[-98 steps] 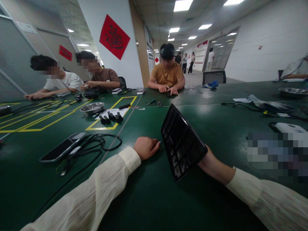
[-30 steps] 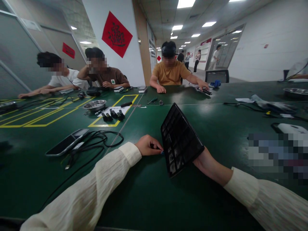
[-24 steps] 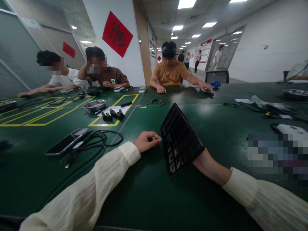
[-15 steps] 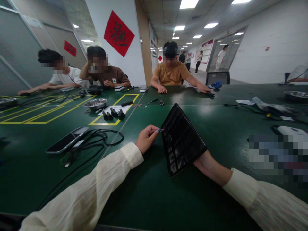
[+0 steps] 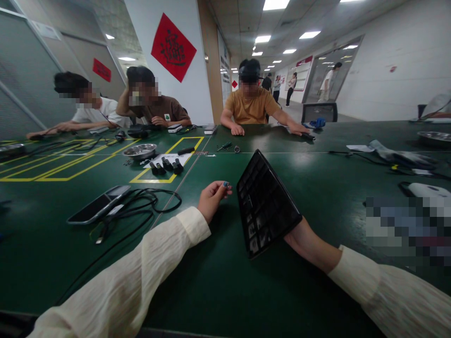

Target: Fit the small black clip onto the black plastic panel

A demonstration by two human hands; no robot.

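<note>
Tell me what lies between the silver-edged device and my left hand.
In the head view, loops of black cable lie between the silver-edged device and your left hand.

Deep, even green covers the bench (image 5: 327, 188), with yellow tape (image 5: 153, 181) outlining rectangles on it. The near sleeves (image 5: 155, 263) are cream with a faint streaky weave, and a teal-blue glint shows at the left hand's (image 5: 210, 199) thumb tip. The panel (image 5: 269, 206) is glossy black, patterned in a grid of squares. Beyond, the bowl (image 5: 141, 151) is silver, the shirts are mustard (image 5: 249, 109), brown (image 5: 176, 111) and white (image 5: 114, 111), and a red diamond poster (image 5: 186, 44) bears black characters.
</note>
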